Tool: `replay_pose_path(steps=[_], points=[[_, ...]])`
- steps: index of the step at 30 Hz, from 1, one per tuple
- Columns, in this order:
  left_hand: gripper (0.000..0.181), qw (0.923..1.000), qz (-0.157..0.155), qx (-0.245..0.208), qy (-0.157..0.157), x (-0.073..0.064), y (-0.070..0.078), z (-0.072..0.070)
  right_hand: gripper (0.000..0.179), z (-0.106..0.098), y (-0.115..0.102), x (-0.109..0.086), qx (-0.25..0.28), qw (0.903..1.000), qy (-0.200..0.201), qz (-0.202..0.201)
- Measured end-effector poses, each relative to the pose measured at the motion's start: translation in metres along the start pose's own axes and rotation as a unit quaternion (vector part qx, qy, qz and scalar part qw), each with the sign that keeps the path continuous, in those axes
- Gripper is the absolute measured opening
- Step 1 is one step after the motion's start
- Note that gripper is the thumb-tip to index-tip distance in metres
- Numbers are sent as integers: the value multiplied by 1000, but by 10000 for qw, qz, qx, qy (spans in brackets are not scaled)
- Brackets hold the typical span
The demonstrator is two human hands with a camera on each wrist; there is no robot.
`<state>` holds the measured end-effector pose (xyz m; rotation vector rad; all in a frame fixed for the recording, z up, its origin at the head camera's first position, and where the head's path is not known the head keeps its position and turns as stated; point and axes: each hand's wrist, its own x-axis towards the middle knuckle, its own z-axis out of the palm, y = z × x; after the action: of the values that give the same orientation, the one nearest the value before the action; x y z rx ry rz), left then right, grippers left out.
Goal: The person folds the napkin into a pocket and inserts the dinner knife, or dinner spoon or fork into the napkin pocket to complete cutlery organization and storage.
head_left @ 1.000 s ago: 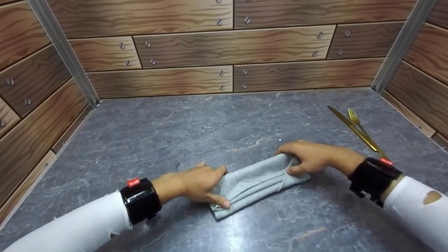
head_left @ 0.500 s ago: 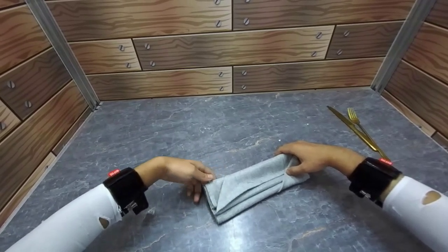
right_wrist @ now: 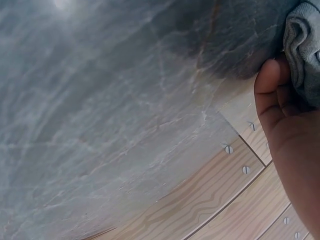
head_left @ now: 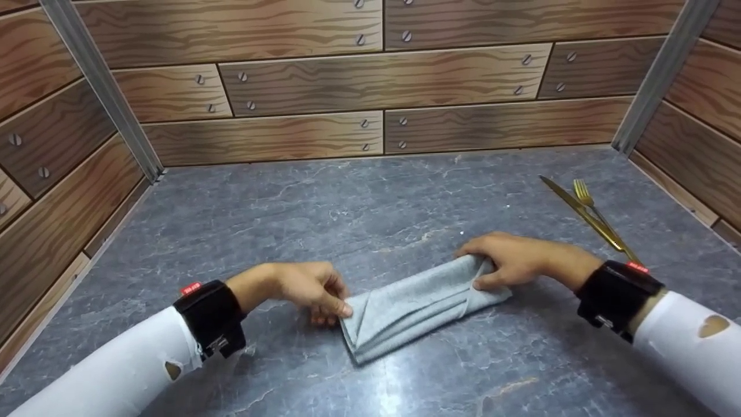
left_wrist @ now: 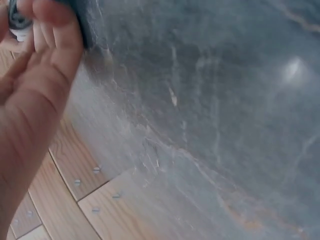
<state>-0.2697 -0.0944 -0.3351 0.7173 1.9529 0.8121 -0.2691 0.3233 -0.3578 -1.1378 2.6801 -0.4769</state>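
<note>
A light grey cloth napkin (head_left: 414, 310), folded into a long strip with diagonal layers on top, lies slantwise on the table. My left hand (head_left: 307, 289) pinches its left corner, thumb on top and fingers curled at the edge. At the other end my right hand (head_left: 515, 260) grips the napkin, with the thumb over the near side and the fingers behind the far edge. The right wrist view shows the rolled end of the napkin (right_wrist: 305, 55) against my fingers. In the left wrist view only a dark sliver of cloth shows beyond my left hand (left_wrist: 40, 95).
A gold knife (head_left: 579, 211) and a gold fork (head_left: 586, 200) lie partly crossed on the right of the grey marbled table (head_left: 324, 214). Wood-patterned panels (head_left: 301, 87) wall the table at the back and both sides.
My left hand has let go of its hold over the napkin's left part, drawn back to the left and now pinches the end corner. My right hand keeps its place.
</note>
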Motion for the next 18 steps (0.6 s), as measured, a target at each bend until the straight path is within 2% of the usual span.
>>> replay_pose_path(steps=[2, 4, 6, 7, 8, 10, 11, 13, 14, 15, 16, 17, 18], points=[[22, 9959, 205, 804, 349, 4, -6, -9, 40, 1, 0, 0, 31, 9999, 116, -9], [26, 9802, 511, 1735, 803, 18, -22, -25, 31, 1, -3, 1, 97, 9997, 234, 22], [23, 9529, 886, 2557, 1372, 39, -47, -45, 28, -1, -13, 2, 153, 9992, 362, 97], [20, 9360, 1096, 2878, 1702, 50, -59, -54, 25, -1, -16, 2, 115, 9986, 514, 37], [18, 9157, 1446, 3152, 2030, 61, -74, -65, 23, 0, -19, 3, 57, 9975, 703, -23], [12, 8830, 1763, 3443, 2658, 65, -75, -73, 22, 2, -24, 2, -216, 9916, 1242, -276], [9, 8641, 1897, 3611, 2950, 59, -67, -72, 25, 3, -27, 2, -465, 9860, 1547, -405], [5, 8243, 2075, 3963, 3471, 44, -46, -66, 36, 8, -32, 3, -1142, 9660, 2148, -873], [7, 8025, 2139, 4198, 3661, 36, -36, -61, 38, 12, -36, 4, -1539, 9503, 2425, -1202], [11, 7890, 2029, 4393, 3786, 26, -22, -54, 39, 15, -41, 6, -1973, 9307, 2660, -1555], [13, 7733, 2054, 4588, 3865, 22, -19, -49, 36, 20, -46, 8, -2481, 9061, 2834, -1925], [13, 7644, 2061, 4744, 3849, 21, -20, -46, 31, 25, -53, 9, -2932, 8802, 2943, -2294], [11, 7610, 2127, 4841, 3759, 29, -35, -49, 25, 32, -60, 12, -3223, 8542, 3038, -2722]])
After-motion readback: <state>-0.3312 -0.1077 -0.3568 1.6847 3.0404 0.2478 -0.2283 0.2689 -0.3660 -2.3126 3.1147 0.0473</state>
